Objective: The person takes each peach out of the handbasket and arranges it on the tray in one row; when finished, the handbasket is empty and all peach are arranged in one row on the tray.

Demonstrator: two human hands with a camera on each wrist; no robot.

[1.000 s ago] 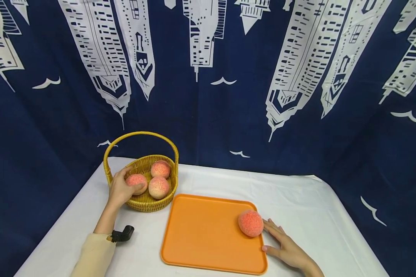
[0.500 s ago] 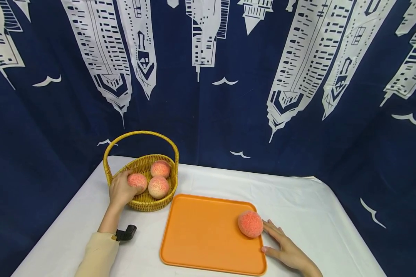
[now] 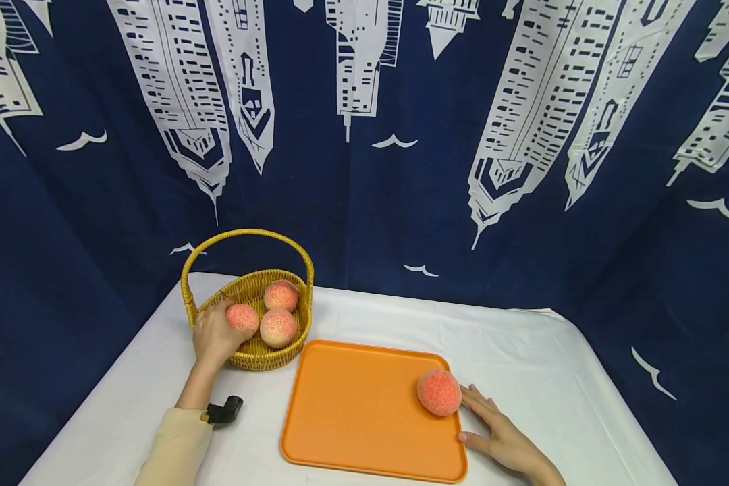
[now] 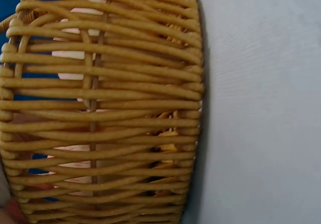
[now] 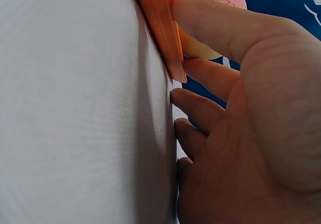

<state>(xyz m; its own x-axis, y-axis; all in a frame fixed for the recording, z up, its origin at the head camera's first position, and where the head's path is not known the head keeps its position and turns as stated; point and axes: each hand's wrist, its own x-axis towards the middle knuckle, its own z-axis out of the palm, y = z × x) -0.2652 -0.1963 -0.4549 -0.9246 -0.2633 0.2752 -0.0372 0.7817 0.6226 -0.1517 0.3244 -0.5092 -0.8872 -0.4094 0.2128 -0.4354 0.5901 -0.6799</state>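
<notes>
In the head view my left hand (image 3: 215, 334) reaches over the near left rim of a wicker basket (image 3: 264, 361) and grips a pink peach (image 3: 241, 318) between fingers and thumb. Two more peaches lie beside it, one paler peach (image 3: 278, 328) in front and one peach (image 3: 281, 295) behind. The basket's woven wall (image 4: 105, 103) hides most of that hand in the left wrist view. My right hand (image 3: 504, 435) rests at the right edge of an orange tray (image 3: 364, 412), its fingers spread and loosely straight, thumb touching the rim (image 5: 160, 23). A peach (image 3: 439, 392) sits on the tray near those fingers.
A tall arched handle (image 3: 247, 233) rises over the basket. White cloth (image 3: 559, 378) covers the table, and a dark blue curtain (image 3: 364, 202) with white building prints hangs behind it. The tray lies just right of the basket.
My left hand has shifted slightly right and deeper around the peach, which has moved a little to the right in the basket. The right hand stays where it was.
</notes>
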